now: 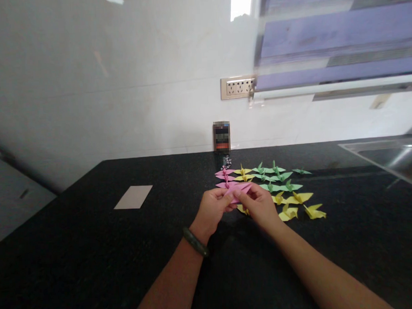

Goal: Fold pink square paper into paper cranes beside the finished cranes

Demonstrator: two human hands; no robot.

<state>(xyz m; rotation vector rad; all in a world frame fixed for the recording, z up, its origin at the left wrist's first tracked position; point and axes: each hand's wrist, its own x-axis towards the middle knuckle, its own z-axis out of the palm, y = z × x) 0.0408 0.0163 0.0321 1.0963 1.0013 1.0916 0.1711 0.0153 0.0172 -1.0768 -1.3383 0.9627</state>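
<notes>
Between my two hands is a piece of folded pink paper [240,189], held above the black countertop [129,262]. My left hand [213,209] pinches its left side with thumb and fingers; a dark green bangle [195,242] circles that wrist. My right hand [262,207] pinches the right part, its thumb near the middle of the paper. Just behind the hands sit pink paper cranes [224,177]. Yellow paper cranes [298,198] and green paper cranes [275,178] lie in rows behind and to the right. My right hand partly covers some of the yellow ones.
A pale square sheet of paper [133,197] lies to the left on the counter. Against the wall stands a phone-like upright object [222,136], its front pixelated. A metal sink [393,157] is at the far right. Wall sockets [237,87] and a purple striped blind [337,44] are above.
</notes>
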